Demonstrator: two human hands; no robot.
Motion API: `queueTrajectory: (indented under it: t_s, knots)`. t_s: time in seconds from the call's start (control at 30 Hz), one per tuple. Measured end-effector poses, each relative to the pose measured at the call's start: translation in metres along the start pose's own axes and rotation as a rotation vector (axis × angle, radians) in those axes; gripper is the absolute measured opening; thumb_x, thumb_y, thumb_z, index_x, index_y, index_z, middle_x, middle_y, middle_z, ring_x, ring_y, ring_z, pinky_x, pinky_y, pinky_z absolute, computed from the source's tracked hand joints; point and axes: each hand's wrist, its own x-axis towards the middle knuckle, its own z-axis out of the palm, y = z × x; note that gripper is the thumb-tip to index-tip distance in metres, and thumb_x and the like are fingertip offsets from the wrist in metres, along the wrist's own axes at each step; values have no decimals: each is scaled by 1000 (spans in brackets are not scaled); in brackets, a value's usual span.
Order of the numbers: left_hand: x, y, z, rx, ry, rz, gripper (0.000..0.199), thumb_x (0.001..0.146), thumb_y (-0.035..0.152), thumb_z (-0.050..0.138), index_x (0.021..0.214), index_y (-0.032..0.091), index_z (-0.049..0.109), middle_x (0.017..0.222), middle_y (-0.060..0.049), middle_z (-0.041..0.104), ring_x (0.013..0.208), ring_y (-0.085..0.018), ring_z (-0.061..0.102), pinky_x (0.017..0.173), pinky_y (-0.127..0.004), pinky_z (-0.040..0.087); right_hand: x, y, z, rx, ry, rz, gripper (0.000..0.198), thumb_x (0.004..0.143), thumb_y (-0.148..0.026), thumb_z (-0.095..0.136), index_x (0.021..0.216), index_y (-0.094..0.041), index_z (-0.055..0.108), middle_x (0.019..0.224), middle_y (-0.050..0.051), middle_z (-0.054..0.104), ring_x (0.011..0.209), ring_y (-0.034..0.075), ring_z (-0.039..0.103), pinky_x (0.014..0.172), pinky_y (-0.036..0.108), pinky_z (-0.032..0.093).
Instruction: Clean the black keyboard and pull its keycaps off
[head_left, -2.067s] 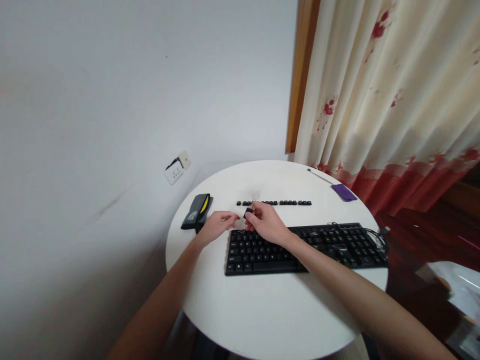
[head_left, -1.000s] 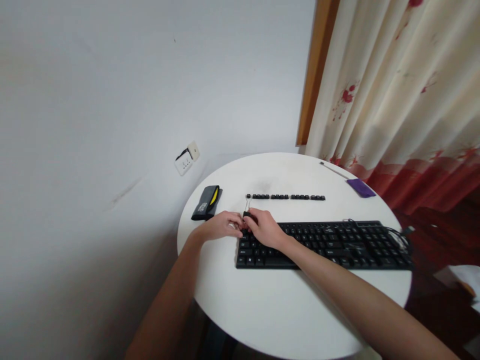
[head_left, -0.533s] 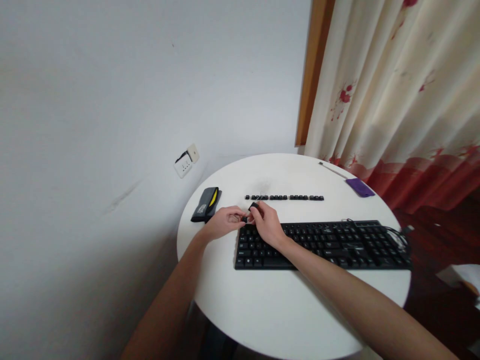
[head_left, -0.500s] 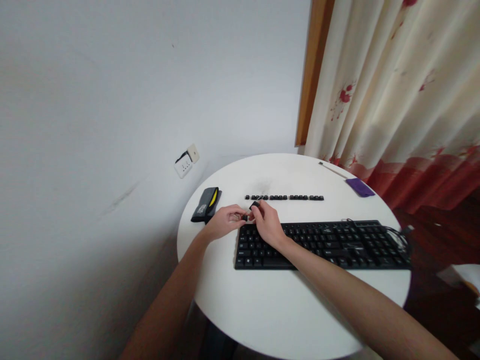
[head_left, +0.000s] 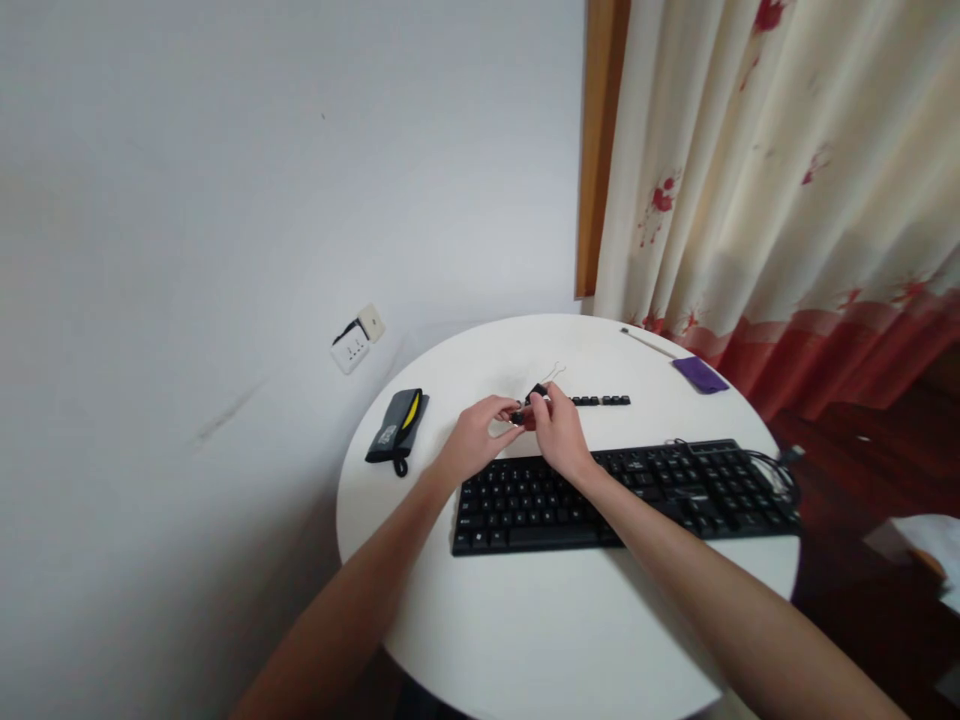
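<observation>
My left hand pinches a small black keycap between thumb and fingertips. Close beside it, my right hand is closed on the black handle of a wire keycap puller, whose thin wire loops point away toward the wall. Both hands are raised just beyond the back edge of a black keyboard, near its left end. Behind my right hand runs a row of loose black keycaps; my hands cover its left part.
On the round white table a grey pouch with a yellow edge lies at the left. A folded purple cloth and a thin brush are at the back right. The keyboard's coiled cable sits at its right end.
Both hands have moved right and slightly away from me, in front of the keycap row. The puller's wire ends now point clear of the fingers. The view has shifted a little.
</observation>
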Motion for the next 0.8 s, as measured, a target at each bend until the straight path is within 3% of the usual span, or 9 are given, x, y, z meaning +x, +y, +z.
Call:
queueTrajectory:
  t_s: [0.2,0.63,0.8]
  knots:
    - [-11,-5,16,-40,121,-87,18,90,32,66,100,18,65,96,-6,70,85,-18,65,85,-34,53,-4,0,-2,-124,-31,-78,23,98,-38,42,82,-23,46,73,3,66,66,17,62,66,29,50]
    - [-13,-17,20,-63,197,74,17,90,26,67,105,19,69,100,-7,69,82,-15,64,80,-32,56,-2,17,8,72,2,16,24,94,-42,47,83,-21,52,73,3,66,64,18,64,64,31,55]
    - [-14,-23,19,35,186,161,20,93,22,62,111,21,69,108,-8,64,98,-18,64,87,-35,57,-3,19,8,64,27,23,25,93,-42,50,79,-22,51,72,3,67,63,18,64,63,30,55]
